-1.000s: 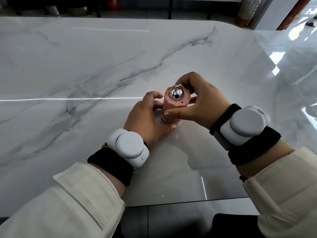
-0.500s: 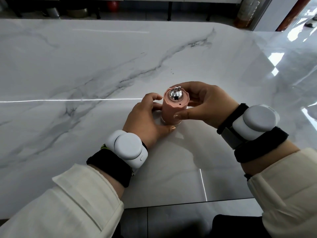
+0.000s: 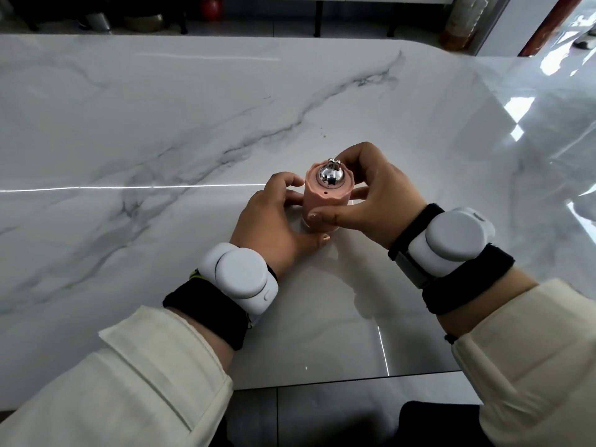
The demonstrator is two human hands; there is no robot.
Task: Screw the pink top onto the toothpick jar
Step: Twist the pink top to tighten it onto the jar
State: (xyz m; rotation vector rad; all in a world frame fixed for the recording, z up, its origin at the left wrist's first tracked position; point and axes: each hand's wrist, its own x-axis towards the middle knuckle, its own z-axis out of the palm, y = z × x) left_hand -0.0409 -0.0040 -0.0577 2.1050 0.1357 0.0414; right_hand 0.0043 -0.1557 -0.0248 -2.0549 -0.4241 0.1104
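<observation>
The pink top point(image 3: 325, 195) with a shiny silver knob point(image 3: 329, 177) sits upright on the toothpick jar, whose clear base point(image 3: 301, 228) barely shows between my fingers. My right hand point(image 3: 371, 198) wraps the pink top from the right, thumb in front and fingers behind. My left hand point(image 3: 274, 227) holds the jar's lower part from the left, thumb under the base. Most of the jar is hidden by both hands.
The jar stands on a glossy white marble table point(image 3: 161, 130), its near edge just below my wrists. White trackers on black bands sit on both wrists. Chair legs and dark objects lie beyond the far edge.
My right hand has turned around the pink top: its fingers opened half a second ago and now grip the top again. The left hand stays on the jar.
</observation>
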